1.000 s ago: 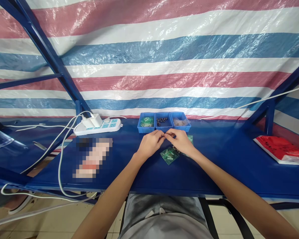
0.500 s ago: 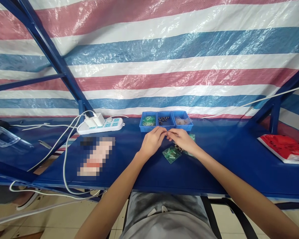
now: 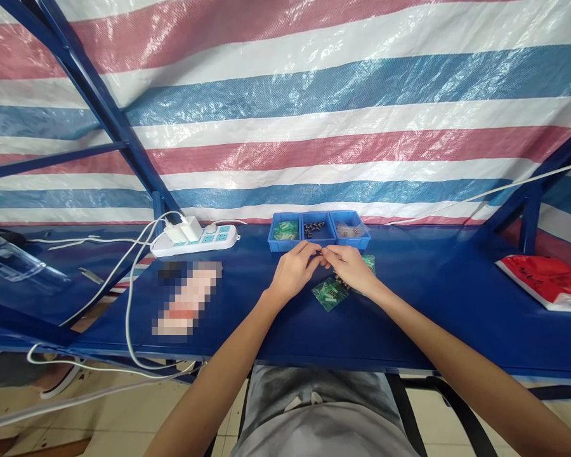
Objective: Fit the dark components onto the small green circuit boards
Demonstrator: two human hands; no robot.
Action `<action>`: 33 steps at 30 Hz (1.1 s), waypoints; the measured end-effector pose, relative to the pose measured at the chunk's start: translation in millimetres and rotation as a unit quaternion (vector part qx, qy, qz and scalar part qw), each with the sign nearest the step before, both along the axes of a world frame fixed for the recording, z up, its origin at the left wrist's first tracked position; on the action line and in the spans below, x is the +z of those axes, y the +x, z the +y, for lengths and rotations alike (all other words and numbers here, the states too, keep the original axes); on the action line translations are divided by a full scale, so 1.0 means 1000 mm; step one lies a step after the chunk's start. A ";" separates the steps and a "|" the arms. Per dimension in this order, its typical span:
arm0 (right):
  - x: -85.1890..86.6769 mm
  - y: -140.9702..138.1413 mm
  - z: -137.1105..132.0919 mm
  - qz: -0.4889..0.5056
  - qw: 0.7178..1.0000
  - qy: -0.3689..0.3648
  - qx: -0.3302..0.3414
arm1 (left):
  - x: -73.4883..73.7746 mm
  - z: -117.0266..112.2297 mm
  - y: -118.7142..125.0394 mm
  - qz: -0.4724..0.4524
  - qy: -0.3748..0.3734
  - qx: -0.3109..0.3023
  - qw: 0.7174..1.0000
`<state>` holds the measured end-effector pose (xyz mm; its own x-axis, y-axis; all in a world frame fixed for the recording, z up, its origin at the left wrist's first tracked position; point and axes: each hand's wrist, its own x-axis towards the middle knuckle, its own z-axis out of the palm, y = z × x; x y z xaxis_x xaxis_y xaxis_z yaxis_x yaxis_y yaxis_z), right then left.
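Left hand (image 3: pixel 290 270): we hold its thumb and fingers in a narrow pinch, tips meeting those of our other hand above the table.
Right hand (image 3: pixel 351 265): we have it pinched just as narrowly; whether a small piece sits between our fingertips, we cannot tell.
Loose pieces: small brown and metallic parts (image 3: pixel 341 281) lie on the table beside our right hand, which partly covers them.
Bags: we see a green-printed clear plastic bag (image 3: pixel 330 294) nearer us, holding pale slim pieces, and a second green plastic bag (image 3: pixel 370 261) half hidden by our right hand.
Bins: just beyond our hands, three blue plastic bins stand side by side: the left bin (image 3: pixel 285 245) with green packets, the middle bin (image 3: pixel 320 235) with small dark parts, the right bin (image 3: pixel 358 244) with clear packets.
Table: we work over a blue painted tabletop (image 3: pixel 433 304), with a white plastic power strip (image 3: pixel 223 240) to our left and a red-and-white packet (image 3: pixel 545 279) well apart to our right.
Backdrop: red, white and blue striped plastic sheeting (image 3: pixel 314 152) hangs behind.
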<state>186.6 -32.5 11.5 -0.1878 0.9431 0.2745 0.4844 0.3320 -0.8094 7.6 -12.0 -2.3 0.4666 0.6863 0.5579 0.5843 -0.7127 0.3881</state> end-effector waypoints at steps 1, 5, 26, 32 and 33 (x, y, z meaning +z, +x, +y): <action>0.000 0.000 0.000 -0.003 1.000 0.003 -0.006 | 0.000 0.000 0.000 0.002 0.002 -0.003 1.000; -0.004 0.003 0.003 0.021 0.999 0.021 -0.027 | -0.001 0.000 0.001 0.017 0.008 -0.005 1.000; 0.002 0.011 0.018 -0.068 0.985 0.145 -0.060 | 0.005 -0.002 -0.001 0.024 -0.016 0.065 0.997; 0.026 0.016 0.064 -0.179 0.965 0.143 -0.126 | 0.006 0.002 -0.005 0.042 -0.010 0.084 0.996; 0.027 0.017 0.063 -0.184 0.965 0.143 -0.123 | 0.005 0.002 -0.005 0.047 -0.009 0.085 0.995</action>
<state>203.9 30.6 38.2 -0.1019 0.8672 0.4874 0.8145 0.3540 -0.4596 2.3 -9.8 3.0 0.3913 0.7699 0.5042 0.7305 -0.5931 0.3387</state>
